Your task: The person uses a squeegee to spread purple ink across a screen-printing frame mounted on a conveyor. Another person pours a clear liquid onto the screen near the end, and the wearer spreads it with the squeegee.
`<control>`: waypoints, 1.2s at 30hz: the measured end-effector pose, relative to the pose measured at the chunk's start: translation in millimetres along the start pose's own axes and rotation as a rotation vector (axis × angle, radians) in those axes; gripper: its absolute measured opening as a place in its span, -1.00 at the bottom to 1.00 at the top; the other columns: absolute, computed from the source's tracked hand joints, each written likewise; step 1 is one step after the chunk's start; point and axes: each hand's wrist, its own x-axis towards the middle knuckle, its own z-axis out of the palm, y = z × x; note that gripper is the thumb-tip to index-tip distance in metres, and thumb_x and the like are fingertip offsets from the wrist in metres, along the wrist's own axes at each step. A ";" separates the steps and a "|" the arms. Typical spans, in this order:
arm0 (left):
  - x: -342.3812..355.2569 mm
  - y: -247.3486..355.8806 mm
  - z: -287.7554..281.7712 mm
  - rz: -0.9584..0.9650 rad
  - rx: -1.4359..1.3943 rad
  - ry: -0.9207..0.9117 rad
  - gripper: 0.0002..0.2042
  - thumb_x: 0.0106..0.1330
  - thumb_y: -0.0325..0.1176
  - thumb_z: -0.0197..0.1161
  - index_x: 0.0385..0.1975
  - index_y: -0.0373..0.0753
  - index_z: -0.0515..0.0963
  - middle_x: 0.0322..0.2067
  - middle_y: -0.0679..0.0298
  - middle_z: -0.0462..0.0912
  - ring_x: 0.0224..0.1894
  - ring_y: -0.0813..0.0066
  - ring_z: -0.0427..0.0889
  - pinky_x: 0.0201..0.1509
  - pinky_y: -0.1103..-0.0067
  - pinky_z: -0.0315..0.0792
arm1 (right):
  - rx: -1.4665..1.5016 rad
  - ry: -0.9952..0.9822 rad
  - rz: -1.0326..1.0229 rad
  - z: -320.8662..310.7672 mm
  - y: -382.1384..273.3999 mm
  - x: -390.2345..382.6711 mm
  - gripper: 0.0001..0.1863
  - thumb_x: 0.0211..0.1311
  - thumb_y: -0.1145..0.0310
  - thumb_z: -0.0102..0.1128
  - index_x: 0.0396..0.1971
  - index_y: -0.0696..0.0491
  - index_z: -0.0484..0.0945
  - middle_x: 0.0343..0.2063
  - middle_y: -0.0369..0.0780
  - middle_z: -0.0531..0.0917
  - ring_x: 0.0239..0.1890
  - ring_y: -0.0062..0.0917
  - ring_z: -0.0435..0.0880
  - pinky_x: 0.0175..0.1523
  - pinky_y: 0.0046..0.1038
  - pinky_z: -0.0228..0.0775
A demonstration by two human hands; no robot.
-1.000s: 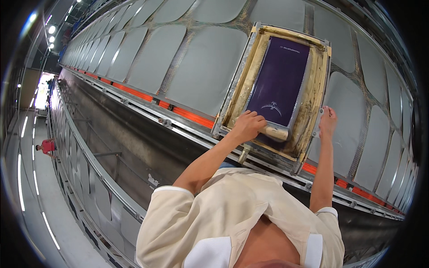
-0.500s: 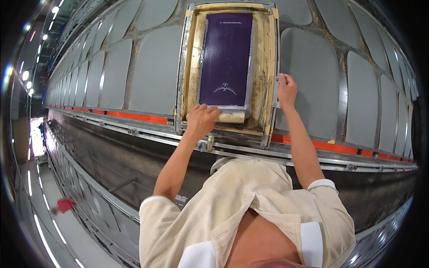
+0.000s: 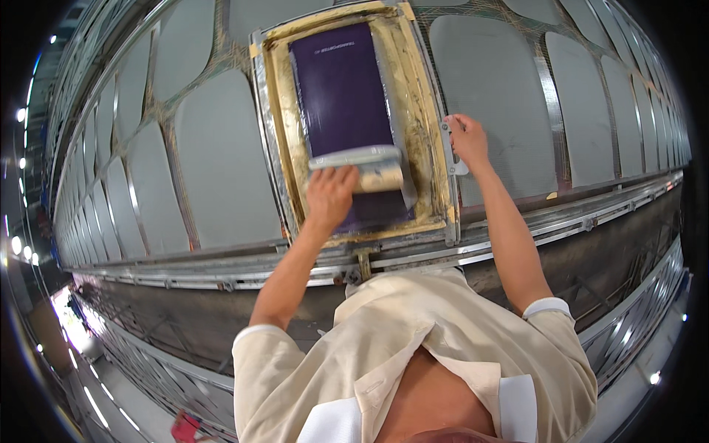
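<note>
A screen-printing frame (image 3: pixel 432 88) with yellowed, stained edges lies across the table in front of me. Its dark purple mesh area (image 3: pixel 343 88) has small pale lettering near the far end. My left hand (image 3: pixel 331 196) is closed round the left part of a wooden-handled squeegee (image 3: pixel 380 179), which lies crosswise on the mesh. Purple shows on both the far and near sides of its blade. At the frame's right edge, my right hand (image 3: pixel 467 140) pinches a small metal bracket (image 3: pixel 453 166) with holes in it.
Grey rounded panels (image 3: pixel 491 88) cover the long table on both sides of the frame. A metal rail (image 3: pixel 509 240) runs along the near edge, with a clamp-like fitting (image 3: pixel 362 262) below the frame. Farther left, beyond a second table, is a red item (image 3: pixel 188 427) on the floor.
The squeegee has moved from the near end of the purple area toward its middle, with my left hand on it. The view has shifted and tilted; my right hand stays at the bracket.
</note>
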 end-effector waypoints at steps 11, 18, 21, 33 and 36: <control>266.1 -180.0 14.0 -0.085 -0.037 -0.156 -0.73 0.14 -0.16 0.46 -0.17 -0.05 0.73 -0.30 0.08 0.75 -0.18 0.01 0.72 -0.09 0.20 0.56 | 0.049 0.178 -0.023 17.9 18.1 -0.3 -0.68 0.50 0.17 0.08 -0.12 0.08 0.71 -0.73 -0.34 0.42 -0.71 -0.69 0.25 -0.53 -0.46 0.09; 306.9 -205.1 35.1 -0.088 0.095 -0.222 -0.65 0.10 -0.15 0.45 -0.08 0.03 0.74 -0.30 0.13 0.78 -0.18 0.02 0.73 -0.09 0.24 0.61 | -0.119 0.205 -0.032 16.4 -10.8 -13.6 -0.64 0.46 0.10 0.10 -0.16 0.08 0.72 -0.71 -0.28 0.50 -0.66 -0.64 0.37 -0.45 -0.41 0.22; 268.8 -185.4 29.6 -0.115 0.038 -0.251 -0.68 0.09 -0.17 0.45 -0.10 0.08 0.75 -0.32 0.15 0.78 -0.20 0.05 0.74 -0.11 0.25 0.61 | -0.153 0.263 -0.106 20.8 0.8 -8.2 -0.63 0.43 0.08 0.13 -0.18 0.09 0.71 -0.64 -0.17 0.61 -0.61 -0.48 0.51 -0.38 -0.36 0.35; -15.9 25.3 -24.6 -0.031 -0.188 -0.251 -0.73 -0.11 -0.57 0.37 -0.36 -0.11 0.72 -0.31 0.31 0.76 -0.33 0.24 0.70 -0.25 0.34 0.59 | -0.084 0.079 -0.036 11.7 4.6 8.0 -0.61 0.44 0.02 0.08 -0.17 0.00 0.74 -0.66 -0.19 0.60 -0.50 -0.37 0.64 -0.23 -0.26 0.44; -6.1 15.9 -27.7 -0.051 -0.223 -0.320 -0.70 -0.11 -0.53 0.42 -0.30 -0.10 0.74 -0.31 0.28 0.77 -0.29 0.17 0.71 -0.23 0.34 0.59 | 0.004 0.007 0.027 7.5 3.0 10.1 -0.61 0.43 0.01 0.11 -0.16 0.00 0.74 -0.65 -0.21 0.61 -0.51 -0.41 0.63 -0.25 -0.30 0.43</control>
